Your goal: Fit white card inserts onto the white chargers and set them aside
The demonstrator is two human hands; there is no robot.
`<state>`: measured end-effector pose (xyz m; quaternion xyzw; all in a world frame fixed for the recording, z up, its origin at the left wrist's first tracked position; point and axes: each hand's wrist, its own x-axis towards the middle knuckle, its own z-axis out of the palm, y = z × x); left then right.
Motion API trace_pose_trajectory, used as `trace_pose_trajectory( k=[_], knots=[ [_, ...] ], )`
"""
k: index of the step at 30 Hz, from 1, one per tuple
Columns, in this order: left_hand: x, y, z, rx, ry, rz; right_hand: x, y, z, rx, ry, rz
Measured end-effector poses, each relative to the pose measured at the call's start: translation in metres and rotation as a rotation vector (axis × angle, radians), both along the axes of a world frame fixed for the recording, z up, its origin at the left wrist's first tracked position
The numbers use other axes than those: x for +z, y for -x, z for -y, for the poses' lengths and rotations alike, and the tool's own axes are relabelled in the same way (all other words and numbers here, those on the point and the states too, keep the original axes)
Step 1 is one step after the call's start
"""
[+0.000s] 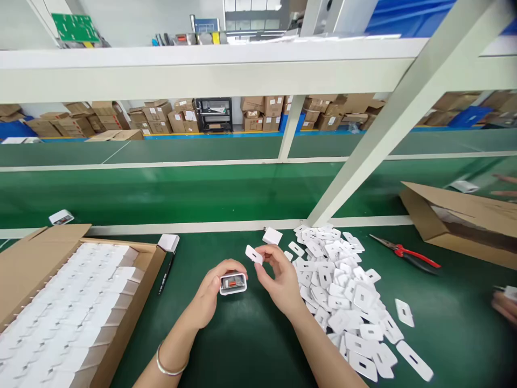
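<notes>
Forearms: I see the left one come up from the bottom edge, leaning right, a silver bangle (pixel 169 373) at its wrist; the right one leans left, so both converge over the green tabletop (pixel 242 345).
Left grip (pixel 207 297): closed around a white casing (pixel 233 291), thumb on the near side, fingers curled over the far side.
Casing: in that hand above the tabletop, open end facing my camera, an orange part visible inside.
Right grip (pixel 281 280): narrow, thumb and forefinger pinching a slotted white plate (pixel 251 252) by its right end, wrist bent inward.
Plate: tilted, just beyond and right of the casing, not touching it.
Loose plates: a heap (pixel 343 293) right of the right hand, some overlapping, a few strays at its edge.
Carton at left: an open box (pixel 131 318) with rows of white pieces (pixel 72 302).
Pen: black (pixel 166 276), near the carton, beside a white block (pixel 168 242).
Pliers: red and black handles (pixel 416 256), right of the heap.
Right edge: a co-worker's hand (pixel 504 307), blurred; I cannot tell its hold.
Beyond: a green belt (pixel 181 194), then stacked cardboard boxes (pixel 157 116).
</notes>
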<state>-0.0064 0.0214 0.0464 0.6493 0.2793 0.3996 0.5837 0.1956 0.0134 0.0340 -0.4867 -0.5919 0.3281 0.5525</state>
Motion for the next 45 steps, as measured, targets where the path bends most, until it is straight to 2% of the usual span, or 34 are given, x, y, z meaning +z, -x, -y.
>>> trace_pose_trajectory(
  k=[4, 10, 18, 22, 27, 31, 37, 40, 45],
  knots=[
    [0.000, 0.002, -0.001, 0.035, 0.029, -0.057, 0.013, 0.001, 0.011, 0.167, -0.026, -0.101],
    [-0.006, 0.003, -0.001, 0.069, 0.030, -0.127, 0.019, 0.003, 0.017, 0.301, 0.029, 0.044],
    [-0.006, 0.002, -0.001, 0.087, 0.002, -0.199, 0.019, 0.004, 0.018, 0.348, 0.011, 0.146],
    [-0.007, 0.001, -0.001, 0.089, -0.021, -0.203, 0.019, 0.005, 0.018, 0.387, 0.074, 0.066],
    [-0.011, -0.003, 0.000, 0.140, -0.240, -0.189, 0.002, 0.017, 0.014, 0.282, 0.265, -0.295],
    [-0.016, -0.003, 0.002, 0.211, -0.365, -0.289, -0.006, 0.024, 0.011, 0.355, 0.364, -0.375],
    [-0.022, -0.004, 0.003, 0.233, -0.296, -0.297, -0.007, 0.024, 0.012, 0.195, 0.199, -0.360],
    [-0.026, -0.006, 0.003, 0.192, -0.246, -0.252, -0.008, 0.025, 0.013, 0.154, 0.197, -0.340],
    [-0.031, -0.009, 0.003, 0.247, -0.242, -0.234, -0.010, 0.029, 0.014, 0.167, 0.246, -0.340]
  ],
)
